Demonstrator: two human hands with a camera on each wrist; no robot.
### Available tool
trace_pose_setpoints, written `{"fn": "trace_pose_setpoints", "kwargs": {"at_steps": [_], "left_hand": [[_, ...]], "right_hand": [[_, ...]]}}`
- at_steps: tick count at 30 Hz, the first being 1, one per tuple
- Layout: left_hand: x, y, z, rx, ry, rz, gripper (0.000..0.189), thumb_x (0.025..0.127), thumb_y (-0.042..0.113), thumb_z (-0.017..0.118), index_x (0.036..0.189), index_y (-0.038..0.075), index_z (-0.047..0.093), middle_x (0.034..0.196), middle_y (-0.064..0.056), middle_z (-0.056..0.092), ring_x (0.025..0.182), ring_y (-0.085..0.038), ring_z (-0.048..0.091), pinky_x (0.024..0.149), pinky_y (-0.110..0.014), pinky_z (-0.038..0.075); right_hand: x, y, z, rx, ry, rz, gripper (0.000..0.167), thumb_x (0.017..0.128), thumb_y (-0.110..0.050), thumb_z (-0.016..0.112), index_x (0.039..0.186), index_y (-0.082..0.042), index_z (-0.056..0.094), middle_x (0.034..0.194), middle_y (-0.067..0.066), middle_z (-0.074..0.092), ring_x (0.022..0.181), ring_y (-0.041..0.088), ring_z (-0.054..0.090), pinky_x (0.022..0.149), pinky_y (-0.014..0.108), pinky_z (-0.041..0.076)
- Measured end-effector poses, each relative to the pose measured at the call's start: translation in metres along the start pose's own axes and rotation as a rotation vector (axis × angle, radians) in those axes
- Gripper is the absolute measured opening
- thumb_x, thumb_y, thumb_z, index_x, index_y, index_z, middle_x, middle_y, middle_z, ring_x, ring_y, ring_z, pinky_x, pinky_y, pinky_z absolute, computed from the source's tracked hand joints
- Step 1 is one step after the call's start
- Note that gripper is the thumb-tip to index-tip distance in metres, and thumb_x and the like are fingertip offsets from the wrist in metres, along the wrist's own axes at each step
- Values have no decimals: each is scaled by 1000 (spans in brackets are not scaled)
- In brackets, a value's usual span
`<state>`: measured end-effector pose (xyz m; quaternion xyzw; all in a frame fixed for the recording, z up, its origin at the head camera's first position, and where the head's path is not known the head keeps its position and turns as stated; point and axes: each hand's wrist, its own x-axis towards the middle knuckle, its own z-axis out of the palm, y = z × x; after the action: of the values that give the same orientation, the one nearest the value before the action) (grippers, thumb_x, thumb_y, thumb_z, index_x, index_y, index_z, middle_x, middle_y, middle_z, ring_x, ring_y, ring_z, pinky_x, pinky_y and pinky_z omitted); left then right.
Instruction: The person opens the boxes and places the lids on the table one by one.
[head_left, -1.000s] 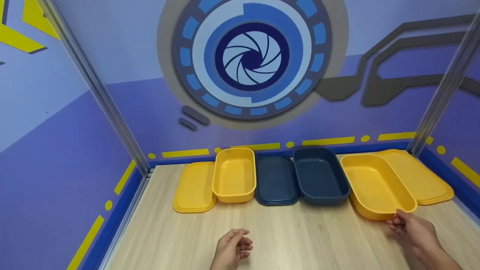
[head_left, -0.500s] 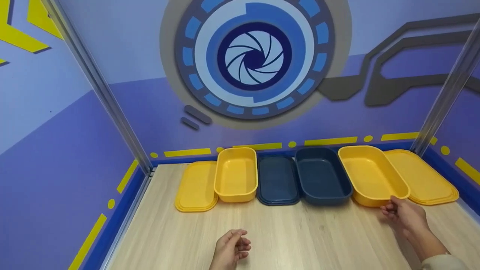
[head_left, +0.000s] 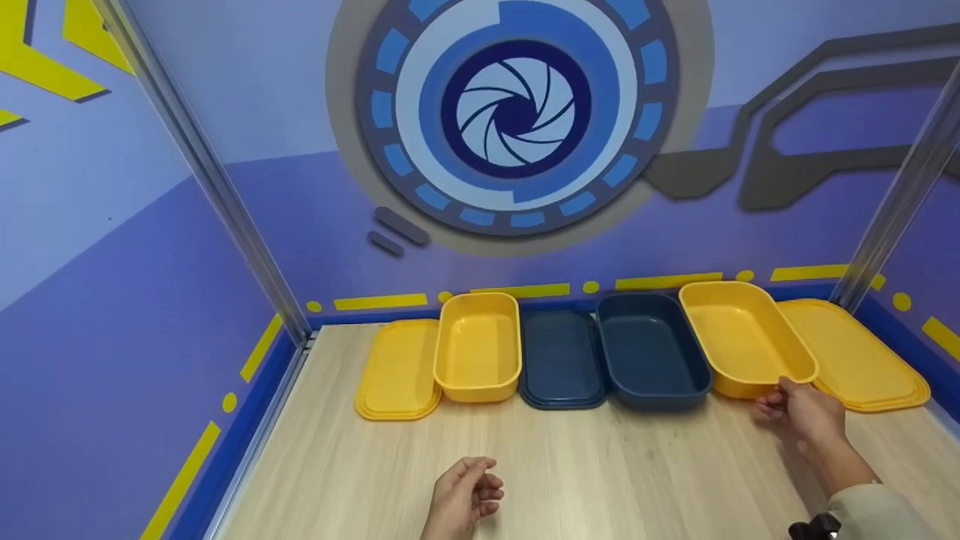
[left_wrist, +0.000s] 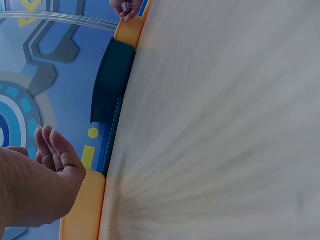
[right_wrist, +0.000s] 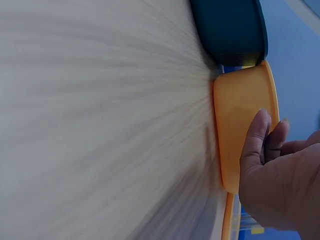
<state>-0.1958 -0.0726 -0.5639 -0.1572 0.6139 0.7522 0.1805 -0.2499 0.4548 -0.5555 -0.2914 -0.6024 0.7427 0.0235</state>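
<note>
My right hand [head_left: 806, 412] is at the near end of a yellow food container [head_left: 746, 330], on the right of a row along the back of the table. Its thumb and fingers pinch the rim; in the right wrist view the fingers [right_wrist: 255, 137] lie in front of the outer wall. The container rests against a flat yellow lid [head_left: 859, 356] on its right and a dark blue container [head_left: 652, 349] on its left. My left hand [head_left: 465, 495] hovers over the near part of the table, holding nothing, its fingers loosely bent.
Further left in the row are a dark blue lid [head_left: 562, 360], a smaller yellow container [head_left: 477, 345] and another yellow lid [head_left: 400, 367]. Printed wall panels with metal corner posts [head_left: 202, 169] enclose the wooden table [head_left: 360, 480].
My right hand has pushed the right yellow container back and slightly left, lining it up beside the dark blue container. The left hand has stayed in place.
</note>
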Motion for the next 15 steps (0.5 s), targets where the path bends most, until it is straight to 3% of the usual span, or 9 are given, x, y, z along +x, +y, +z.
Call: {"fn": "trace_pose_setpoints", "kwargs": {"at_steps": [10,15], "left_hand": [[-2,-1,-2,9,-17,23,24,111,23,55,122,5,68,92,0,71,83,-13,68,75,-28,57],[-2,-1,3,20,-10,10,24,111,24,56,122,6,68,93,0,71,85,-13,69,75,-27,58]], "right_hand": [[0,-3,-11,2,-8,37,31,114,-33,48,98,-17,68,75,-5,73,74,12,77,79,31,66],[0,-8,-32,-24,-69,94,37,111,-47,50,94,-19,67,78,-7,72,78,9,75,80,30,65]]}}
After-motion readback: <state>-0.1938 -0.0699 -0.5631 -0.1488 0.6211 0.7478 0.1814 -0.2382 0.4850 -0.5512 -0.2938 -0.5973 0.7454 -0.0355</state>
